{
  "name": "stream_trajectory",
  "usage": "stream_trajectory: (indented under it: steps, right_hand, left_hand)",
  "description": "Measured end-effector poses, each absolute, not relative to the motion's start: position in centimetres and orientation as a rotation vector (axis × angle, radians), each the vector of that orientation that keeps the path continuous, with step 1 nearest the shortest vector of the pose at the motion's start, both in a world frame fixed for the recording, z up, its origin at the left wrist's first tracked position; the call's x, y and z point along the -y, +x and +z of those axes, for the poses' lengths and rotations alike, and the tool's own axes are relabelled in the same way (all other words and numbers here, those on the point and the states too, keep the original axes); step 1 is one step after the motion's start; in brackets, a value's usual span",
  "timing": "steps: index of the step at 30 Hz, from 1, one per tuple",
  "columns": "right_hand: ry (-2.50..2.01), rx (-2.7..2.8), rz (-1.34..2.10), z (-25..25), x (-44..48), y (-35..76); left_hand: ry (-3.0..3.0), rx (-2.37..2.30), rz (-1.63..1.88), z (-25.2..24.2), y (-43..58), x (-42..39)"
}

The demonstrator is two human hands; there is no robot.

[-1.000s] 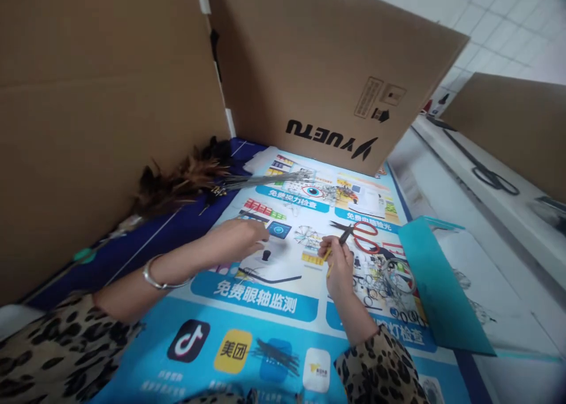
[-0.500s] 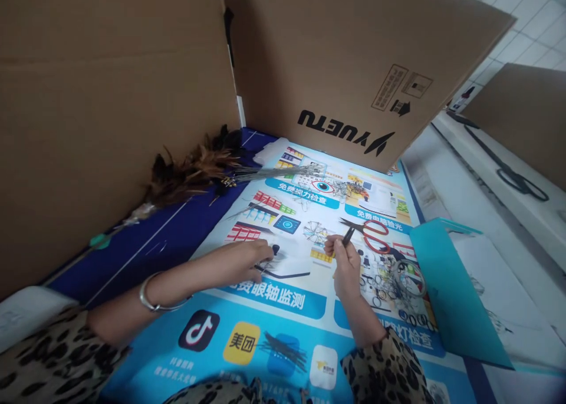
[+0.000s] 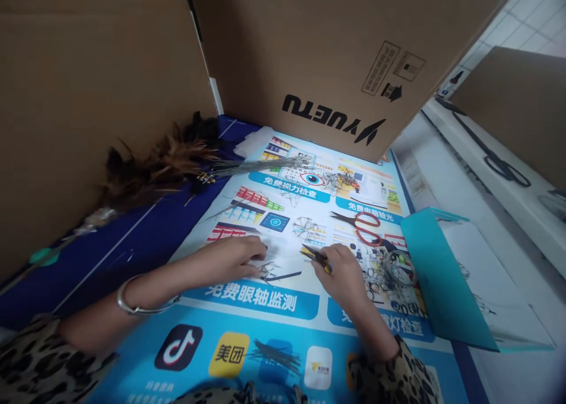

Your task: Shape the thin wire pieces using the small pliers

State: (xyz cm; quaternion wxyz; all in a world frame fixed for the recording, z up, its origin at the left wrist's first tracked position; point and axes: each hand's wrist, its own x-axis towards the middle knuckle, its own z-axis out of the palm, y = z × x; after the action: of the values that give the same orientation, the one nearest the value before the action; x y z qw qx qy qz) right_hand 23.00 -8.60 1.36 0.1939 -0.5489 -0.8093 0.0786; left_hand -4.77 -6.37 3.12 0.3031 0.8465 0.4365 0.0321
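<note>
My left hand [image 3: 232,260] rests on the printed poster [image 3: 265,301], fingers curled together over a small wire piece [image 3: 266,269] beside a thin dark rod [image 3: 283,275]. My right hand [image 3: 342,274] is closed on small yellow-handled pliers [image 3: 316,256], whose tip points left toward the wire piece. Both hands sit close together at the poster's middle. A silver bangle [image 3: 137,301] circles my left wrist.
Red-handled scissors [image 3: 360,227] and a heap of wire rings [image 3: 389,280] lie right of my hands. A feather duster [image 3: 163,168] lies at the left by cardboard walls [image 3: 318,44]. A teal folder [image 3: 435,286] lies at the right; dark sticks [image 3: 274,354] lie near me.
My right hand has lowered and turned the pliers from pointing up-right to pointing left at the wire piece. My left hand has stayed over the wire piece. The camera has shifted slightly.
</note>
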Motion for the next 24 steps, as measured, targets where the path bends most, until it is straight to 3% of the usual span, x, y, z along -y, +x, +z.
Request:
stream_trajectory:
  steps: [24]
  right_hand:
    - [-1.539, 2.327, 0.191, 0.0, 8.3, 23.4]
  left_hand:
    - [2.273, -1.237, 0.066, 2.6, -4.1, 7.5]
